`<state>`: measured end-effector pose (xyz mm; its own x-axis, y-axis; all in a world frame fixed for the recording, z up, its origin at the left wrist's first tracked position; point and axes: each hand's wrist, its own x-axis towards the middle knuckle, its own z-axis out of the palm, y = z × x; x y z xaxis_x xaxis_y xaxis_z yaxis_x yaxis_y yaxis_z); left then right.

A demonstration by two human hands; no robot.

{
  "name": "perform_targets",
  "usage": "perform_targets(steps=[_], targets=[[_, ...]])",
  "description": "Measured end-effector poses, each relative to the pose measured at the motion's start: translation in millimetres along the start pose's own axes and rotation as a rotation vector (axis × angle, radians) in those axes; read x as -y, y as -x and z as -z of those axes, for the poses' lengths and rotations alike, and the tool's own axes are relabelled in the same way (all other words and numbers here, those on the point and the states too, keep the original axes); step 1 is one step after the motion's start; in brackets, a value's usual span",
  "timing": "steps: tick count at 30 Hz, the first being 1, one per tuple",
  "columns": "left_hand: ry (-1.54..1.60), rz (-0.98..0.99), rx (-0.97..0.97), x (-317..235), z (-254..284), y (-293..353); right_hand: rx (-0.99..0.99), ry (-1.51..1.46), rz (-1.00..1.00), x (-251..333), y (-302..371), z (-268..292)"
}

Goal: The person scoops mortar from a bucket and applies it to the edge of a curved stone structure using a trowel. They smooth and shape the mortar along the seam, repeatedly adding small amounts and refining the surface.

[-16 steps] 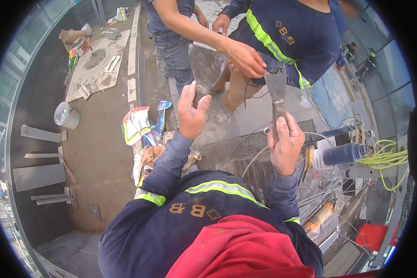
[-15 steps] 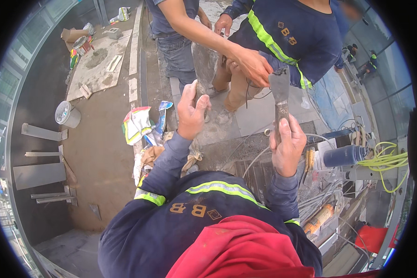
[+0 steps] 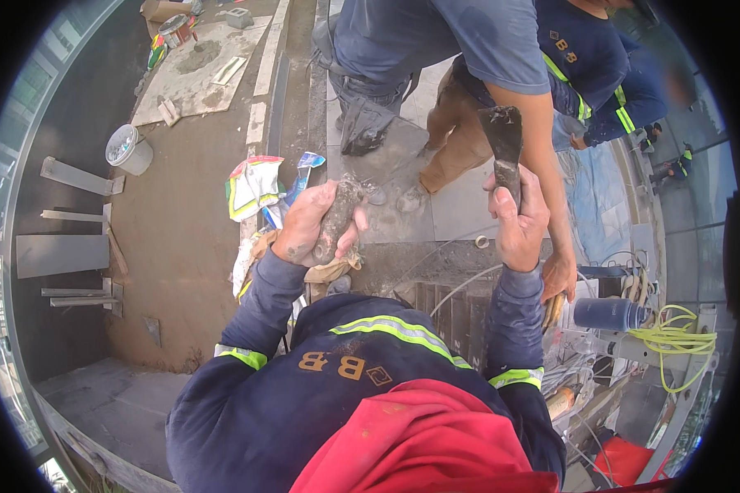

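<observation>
While tan lettering [image 3: 349,367] marks the navy jacket [image 3: 247,411], the right hand [image 3: 520,222] grips a putty knife [image 3: 505,148], its flared metal blade raised beside a co-worker's bare arm [image 3: 556,212]. Fingers curled, the left hand [image 3: 304,226] holds a rough, mortar-crusted cylindrical piece [image 3: 339,215] near a crumpled, colour-printed sack [image 3: 253,189].

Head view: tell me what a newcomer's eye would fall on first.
Probably the bright red cloth, large at the bottom centre. Next, the dark-bladed scraper, held blade up in the right hand just right of centre, and the crusted grey object in the left hand. The yellow-green cord stands out at the far right.
</observation>
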<state>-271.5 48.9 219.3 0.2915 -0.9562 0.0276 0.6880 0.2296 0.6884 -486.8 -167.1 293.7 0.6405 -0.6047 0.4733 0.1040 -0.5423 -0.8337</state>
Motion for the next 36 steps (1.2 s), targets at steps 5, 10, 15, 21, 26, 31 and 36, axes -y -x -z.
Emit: perform_targets(steps=[5,10,15,21,26,31,36], targets=[[-0.133,0.094,0.004,-20,19,25,0.237,-0.024,0.014,-19,-32,-58],[-0.191,0.074,-0.001,-45,37,44,0.37,0.104,0.345,-29,-43,-107],[-0.328,0.033,-0.019,-55,52,76,0.448,0.112,0.492,-40,-45,-118],[-0.373,-0.042,-0.092,-42,34,108,0.504,0.145,0.55,-43,-37,-110],[-0.038,-0.357,-0.151,-23,11,140,0.624,0.149,0.527,-68,10,-101],[-0.26,-0.128,-0.446,18,-39,142,0.252,-0.293,-0.119,-50,69,-108],[-0.101,-0.026,-0.384,69,-59,157,0.146,-0.508,-0.297,19,103,-155]])
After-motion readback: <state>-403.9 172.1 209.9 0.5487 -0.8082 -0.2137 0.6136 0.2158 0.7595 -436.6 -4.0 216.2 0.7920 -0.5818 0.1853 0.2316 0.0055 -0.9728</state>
